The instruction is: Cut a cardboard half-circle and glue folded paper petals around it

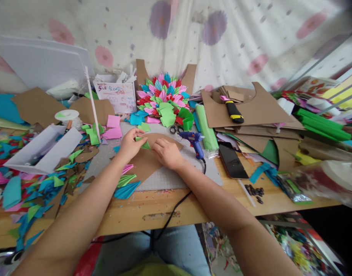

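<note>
My left hand [131, 145] pinches a green pleated paper piece [144, 143] over a brown cardboard shape [148, 165]. My right hand [166, 152] lies on the cardboard just right of that piece, fingers bent and close together; their tips are partly hidden, so whether they also grip the paper cannot be told. Along the cardboard's left edge sit pleated paper fans in pink [127, 168], green [125, 180] and blue [126, 189]. A blue glue gun [194, 142] rests to the right of my right hand, its black cord running down over the table edge.
A colourful paper flower piece [163, 94] stands at the back. Paper scraps [35, 191] and a white box [43, 153] crowd the left. To the right are a phone [232, 160], a green paper roll [206, 130], stacked cardboard [250, 111], a yellow-black cutter [234, 112] and black beads [254, 191].
</note>
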Tool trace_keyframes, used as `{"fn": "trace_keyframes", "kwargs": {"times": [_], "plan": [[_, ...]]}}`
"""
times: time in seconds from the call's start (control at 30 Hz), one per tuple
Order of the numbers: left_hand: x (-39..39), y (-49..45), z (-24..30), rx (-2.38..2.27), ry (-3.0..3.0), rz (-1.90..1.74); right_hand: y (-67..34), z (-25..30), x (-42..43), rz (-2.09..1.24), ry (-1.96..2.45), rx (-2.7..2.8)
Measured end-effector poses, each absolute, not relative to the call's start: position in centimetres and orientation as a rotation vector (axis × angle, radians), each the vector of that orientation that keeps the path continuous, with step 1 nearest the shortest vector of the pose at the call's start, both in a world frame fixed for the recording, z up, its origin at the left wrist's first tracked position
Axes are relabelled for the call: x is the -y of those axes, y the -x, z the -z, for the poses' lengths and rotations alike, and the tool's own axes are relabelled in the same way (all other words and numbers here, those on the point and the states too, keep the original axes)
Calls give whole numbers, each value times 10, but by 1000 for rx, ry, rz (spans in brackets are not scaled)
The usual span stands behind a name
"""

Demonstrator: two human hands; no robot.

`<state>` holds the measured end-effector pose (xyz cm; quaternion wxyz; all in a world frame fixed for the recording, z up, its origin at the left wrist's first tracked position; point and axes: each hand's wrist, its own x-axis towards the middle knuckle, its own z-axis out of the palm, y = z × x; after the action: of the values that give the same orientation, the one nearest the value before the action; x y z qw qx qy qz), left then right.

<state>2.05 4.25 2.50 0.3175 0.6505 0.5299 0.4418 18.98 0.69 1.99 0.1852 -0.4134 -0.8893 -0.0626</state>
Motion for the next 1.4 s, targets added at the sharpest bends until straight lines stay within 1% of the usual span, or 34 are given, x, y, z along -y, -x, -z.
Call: {"fn": "trace_keyframes", "kwargs": {"times": [0.13, 0.3, 0.8, 0.87, 0.93, 1.03, 1.1, 1.23, 1.4], "plan": [[-42, -20, -27, -1378, -1643, -1167, -190, -19, -7, 177, 1220, 2440], [-38, -18, -43, -1296, -1361, -1114, -190, -17, -8, 166, 1376, 2278], [-38, -11, -49, -1202, -1403, -977, -189, -20, -7, 169, 1511, 2196], [-41, -4, -52, -1196, -1402, -1007, -190, -21, -7, 143, 1532, 2196], [-45, 6, -56, -1208, -1357, -1140, -190, -21, -7, 113, 1555, 2193], [-55, 23, -59, -1323, -1252, -1304, -191, -21, -7, 81, 1585, 2176], [-61, 33, -56, -1413, -1243, -1330, -192, -20, -8, 68, 1609, 2161], [-71, 46, -40, -1573, -1392, -1212, -191, -24, -7, 16, 1699, 2145], [-74, 50, -23, -1573, -1474, -986, -192, -33, -10, -151, 1847, 2184]]}}
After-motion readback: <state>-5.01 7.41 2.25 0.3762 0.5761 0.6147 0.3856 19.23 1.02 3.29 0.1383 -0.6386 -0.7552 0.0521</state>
